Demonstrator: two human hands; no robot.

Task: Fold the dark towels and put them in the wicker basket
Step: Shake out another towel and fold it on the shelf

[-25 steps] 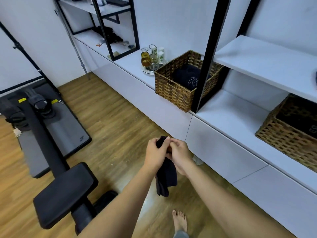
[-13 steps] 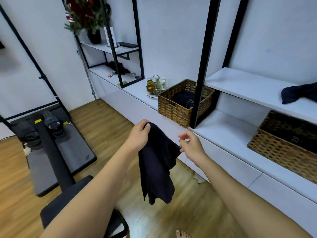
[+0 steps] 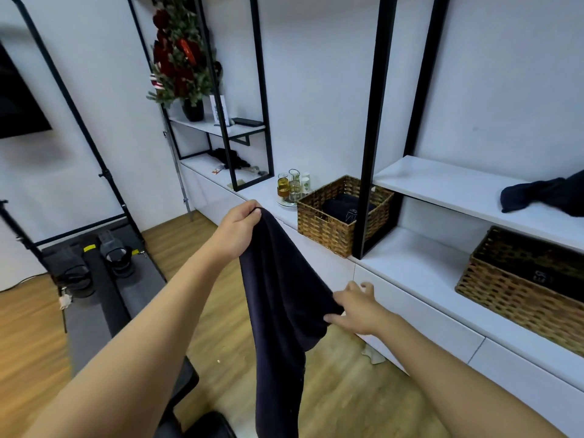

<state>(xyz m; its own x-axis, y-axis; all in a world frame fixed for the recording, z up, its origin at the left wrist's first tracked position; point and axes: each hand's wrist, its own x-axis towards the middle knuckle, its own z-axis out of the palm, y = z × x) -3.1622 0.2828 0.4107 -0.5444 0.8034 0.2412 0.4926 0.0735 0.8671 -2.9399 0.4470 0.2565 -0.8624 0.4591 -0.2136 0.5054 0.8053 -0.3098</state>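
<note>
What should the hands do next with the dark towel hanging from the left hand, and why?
Probably bring the right hand up level with the left hand to spread the dark towel flat for a first fold. The left hand pinches a top corner and the cloth hangs long and unfolded, while the right hand pinches the edge lower down. The wicker basket already holds folded dark cloth.

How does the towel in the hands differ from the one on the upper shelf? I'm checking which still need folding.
The held towel hangs long and opened out, gripped by the left hand and touched by the right hand. The shelf towel lies crumpled in a heap, untouched. Both are dark and unfolded.
</note>
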